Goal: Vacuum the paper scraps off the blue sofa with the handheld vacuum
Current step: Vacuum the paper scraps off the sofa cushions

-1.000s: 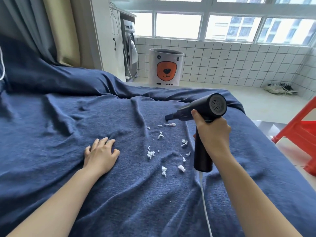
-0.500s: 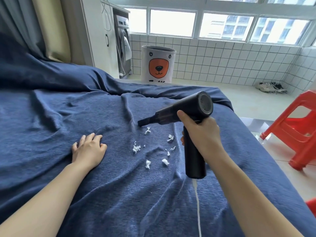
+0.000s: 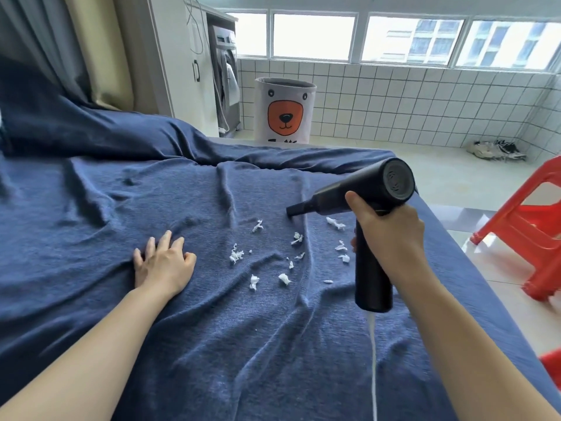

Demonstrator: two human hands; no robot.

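**Nozzle at the far end of the scraps**

The right hand (image 3: 391, 238) grips the vacuum (image 3: 361, 192) by its handle, fingers wrapped round it. The barrel's long axis slants down and left, its nozzle tip touching or just above the sofa (image 3: 121, 208) at the far edge of the scraps (image 3: 285, 253). Most scraps lie nearer the person than the tip, between the two hands. The left hand (image 3: 164, 262) rests flat on the cover, fingers relaxed, left of the scraps. A sweep probably has to draw the nozzle back toward the person.

Head cam, single view, looks fwd and down, close over sofa (image 3: 91, 268)
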